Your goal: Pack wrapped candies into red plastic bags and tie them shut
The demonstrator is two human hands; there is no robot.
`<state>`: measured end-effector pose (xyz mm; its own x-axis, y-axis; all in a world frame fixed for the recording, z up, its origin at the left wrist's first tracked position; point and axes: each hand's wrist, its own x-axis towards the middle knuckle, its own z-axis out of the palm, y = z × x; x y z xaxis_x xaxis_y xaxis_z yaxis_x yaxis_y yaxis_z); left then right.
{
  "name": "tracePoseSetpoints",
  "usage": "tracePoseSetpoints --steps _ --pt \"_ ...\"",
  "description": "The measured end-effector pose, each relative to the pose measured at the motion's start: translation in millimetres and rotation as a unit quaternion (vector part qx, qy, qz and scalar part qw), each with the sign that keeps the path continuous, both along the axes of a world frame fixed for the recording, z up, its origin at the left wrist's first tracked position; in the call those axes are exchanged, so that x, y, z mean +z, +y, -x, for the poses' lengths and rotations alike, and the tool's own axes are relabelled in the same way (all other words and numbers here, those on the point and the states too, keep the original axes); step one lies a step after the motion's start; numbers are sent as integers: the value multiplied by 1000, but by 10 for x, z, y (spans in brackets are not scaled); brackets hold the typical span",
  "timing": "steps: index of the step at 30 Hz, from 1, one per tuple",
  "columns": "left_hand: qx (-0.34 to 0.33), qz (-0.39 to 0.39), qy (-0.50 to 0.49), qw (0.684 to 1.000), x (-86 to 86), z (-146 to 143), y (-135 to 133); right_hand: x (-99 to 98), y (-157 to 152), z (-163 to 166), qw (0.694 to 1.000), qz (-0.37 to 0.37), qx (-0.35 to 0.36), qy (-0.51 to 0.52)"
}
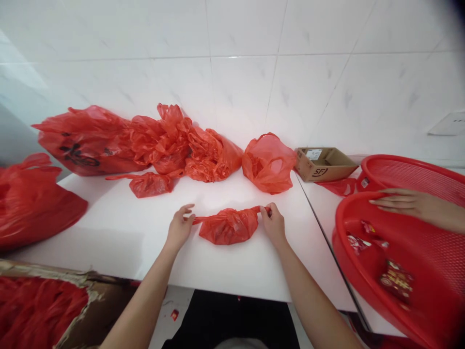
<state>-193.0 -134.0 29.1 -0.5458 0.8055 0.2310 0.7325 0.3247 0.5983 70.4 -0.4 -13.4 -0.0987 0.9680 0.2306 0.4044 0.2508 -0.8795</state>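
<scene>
A small filled red plastic bag [228,228] lies on the white table [232,271] in front of me, its handles drawn out to both sides. My left hand [180,225] pinches the left handle between thumb and finger, the other fingers lifted. The right handle is gripped in my right hand [272,224], fingers curled round its end. What the bag holds shows only as dark lumps through the plastic. Just behind it, a similar small red bag [150,185] rests with its handle stretched to the left.
Several large red bags [214,155] line the tiled wall, with an open red bag [269,162] and a cardboard box [325,165]. At right, another person's hand [403,201] touches a red basket [339,228] holding wrapped snacks [395,281]. A torn carton [90,310] stands lower left.
</scene>
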Motion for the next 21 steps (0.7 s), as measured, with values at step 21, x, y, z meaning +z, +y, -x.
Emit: tracePoseSetpoints --steps 21 --pt "-160 284 2 945 1468 976 156 -62 32 -19 996 53 17 72"
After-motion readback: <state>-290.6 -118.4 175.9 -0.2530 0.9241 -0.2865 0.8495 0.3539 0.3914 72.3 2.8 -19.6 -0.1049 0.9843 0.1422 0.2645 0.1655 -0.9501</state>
